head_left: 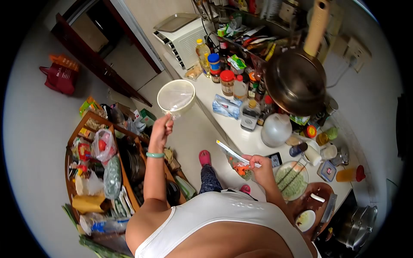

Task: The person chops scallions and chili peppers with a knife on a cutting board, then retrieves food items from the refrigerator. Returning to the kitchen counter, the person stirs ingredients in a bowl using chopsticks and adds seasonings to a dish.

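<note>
My left hand (161,131), with a pale green bangle at the wrist, is raised over the floor and closed at the lower edge of a round whitish tub (176,95). Clear plastic shows inside the tub's rim and by my fingers; the exact grip is hard to make out. Near the counter edge, my right hand (261,171) pinches the white top strip of a clear zip bag (239,165). Orange and green pieces show inside the bag, which hangs tilted. Beyond that hand are a dark phone (274,160) and a glass bowl (282,176) of pale green food with chopsticks across it.
On the counter are a cutting board (320,189) with a knife (329,210) and small bowl (305,220), a plastic jug (276,130), tissues (226,106) and several jars. A frying pan (296,81) hangs above. A loaded wooden rack (71,159) stands left; pots (359,225) stand right.
</note>
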